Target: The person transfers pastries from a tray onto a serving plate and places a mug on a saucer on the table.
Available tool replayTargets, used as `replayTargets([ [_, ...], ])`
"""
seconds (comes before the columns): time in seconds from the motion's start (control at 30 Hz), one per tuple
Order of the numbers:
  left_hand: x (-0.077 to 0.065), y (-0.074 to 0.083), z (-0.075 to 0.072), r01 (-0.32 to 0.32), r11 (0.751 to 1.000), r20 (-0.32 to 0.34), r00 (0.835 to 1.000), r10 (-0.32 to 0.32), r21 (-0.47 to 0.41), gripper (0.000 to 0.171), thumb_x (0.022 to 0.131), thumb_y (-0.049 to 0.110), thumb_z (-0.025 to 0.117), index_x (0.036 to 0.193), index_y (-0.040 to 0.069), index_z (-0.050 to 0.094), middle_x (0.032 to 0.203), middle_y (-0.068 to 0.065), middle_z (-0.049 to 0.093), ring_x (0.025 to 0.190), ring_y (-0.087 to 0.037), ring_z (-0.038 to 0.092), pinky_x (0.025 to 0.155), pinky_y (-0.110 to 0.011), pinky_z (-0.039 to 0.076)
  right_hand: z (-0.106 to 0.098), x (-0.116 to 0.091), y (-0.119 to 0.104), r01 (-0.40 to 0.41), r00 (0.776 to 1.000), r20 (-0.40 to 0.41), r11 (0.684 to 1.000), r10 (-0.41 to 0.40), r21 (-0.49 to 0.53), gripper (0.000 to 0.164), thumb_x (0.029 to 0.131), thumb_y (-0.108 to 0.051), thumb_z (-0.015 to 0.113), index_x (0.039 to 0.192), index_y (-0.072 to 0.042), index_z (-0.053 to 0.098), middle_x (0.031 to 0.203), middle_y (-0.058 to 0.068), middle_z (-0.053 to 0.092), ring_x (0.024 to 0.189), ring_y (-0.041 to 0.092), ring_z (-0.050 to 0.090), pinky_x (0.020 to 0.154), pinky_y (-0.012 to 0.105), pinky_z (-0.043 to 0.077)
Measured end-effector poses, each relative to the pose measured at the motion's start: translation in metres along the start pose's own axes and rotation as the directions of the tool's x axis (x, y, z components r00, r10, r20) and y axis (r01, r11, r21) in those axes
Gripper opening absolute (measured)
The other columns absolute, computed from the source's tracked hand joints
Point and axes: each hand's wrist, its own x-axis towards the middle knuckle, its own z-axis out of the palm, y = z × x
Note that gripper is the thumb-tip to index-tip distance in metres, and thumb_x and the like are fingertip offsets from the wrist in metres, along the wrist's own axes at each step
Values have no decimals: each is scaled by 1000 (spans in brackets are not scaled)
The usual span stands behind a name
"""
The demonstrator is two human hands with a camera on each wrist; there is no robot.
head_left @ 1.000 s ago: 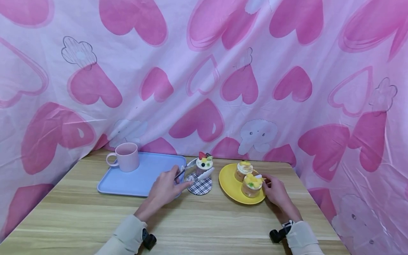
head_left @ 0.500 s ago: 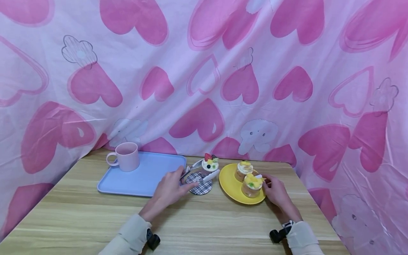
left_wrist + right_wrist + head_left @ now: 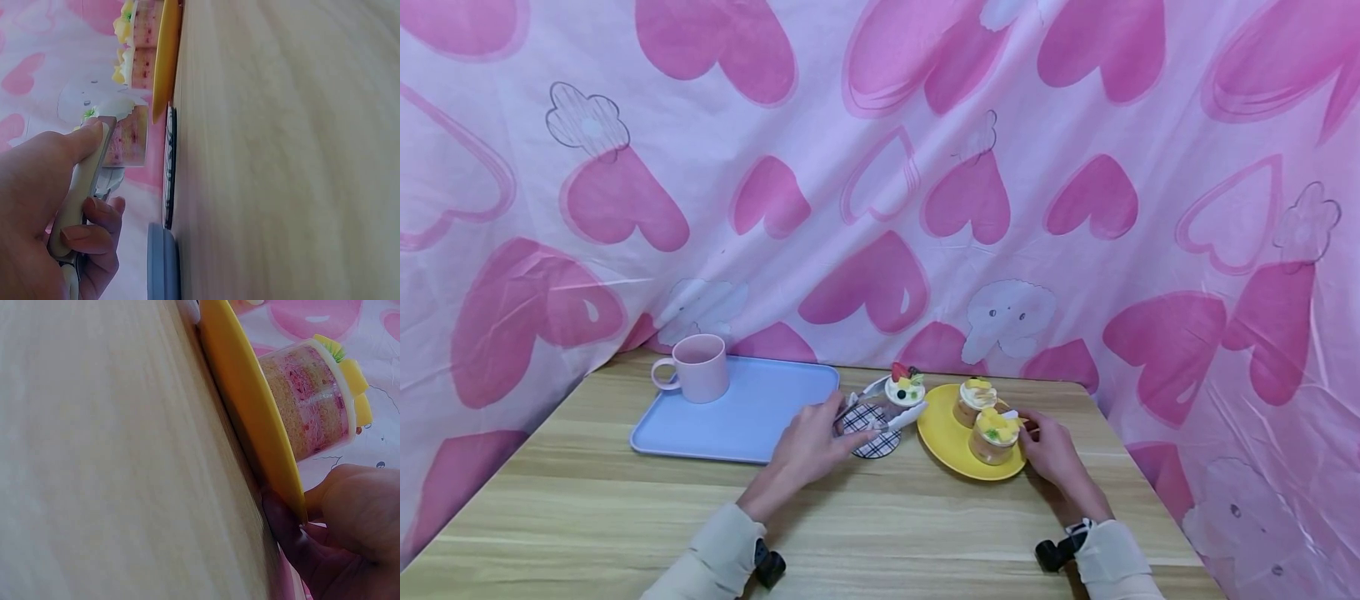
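Left hand (image 3: 808, 446) pinching tongs (image 3: 86, 175) (partly hidden by dessert cup (image 3: 130, 140)); right hand (image 3: 1054, 452) pinching plate (image 3: 942, 432).

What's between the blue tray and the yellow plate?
In the head view, a plaid coaster lies between them; tongs in the left hand hold a dessert cup there, clear of the coaster in the left wrist view.

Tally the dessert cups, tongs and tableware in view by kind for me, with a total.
Dessert cups: 3
Pair of tongs: 1
Yellow plate: 1
Blue tray: 1
Pink mug: 1
Checked coaster: 1
Total: 8
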Motion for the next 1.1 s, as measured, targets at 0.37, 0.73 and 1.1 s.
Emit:
replayTargets([
  [0.37, 3, 8, 9, -41, 999, 2, 999, 41, -11, 63, 87, 61, 86, 123, 15, 65, 85, 2, 68, 72, -10, 60, 56, -27, 48, 0, 0, 1, 25, 1000, -14, 1000, -26, -9, 44, 108, -8, 55, 151, 3, 57, 125, 27, 70, 110, 36, 69, 92, 50, 62],
  [0.73, 4, 16, 18, -88, 996, -6, 996, 88, -25, 55, 89, 56, 87, 118, 14, 66, 84, 2, 68, 72, -8, 60, 56, -25, 49, 0, 0, 2, 11, 1000, -11, 1000, -11, -18, 44, 109, -8, 55, 151, 5, 55, 128, 28, 68, 113, 38, 69, 95, 52, 61],
  [1.1, 6, 24, 27, -79, 995, 21, 997, 80, -64, 55, 89, 59, 85, 117, 16, 66, 82, 3, 65, 67, -8, 58, 53, -25, 48, 0, 1, 2, 10, 1000, -18, 1000, -10, -23, 43, 110, -11, 55, 151, 3, 56, 127, 27, 69, 113, 38, 69, 95, 51, 61],
])
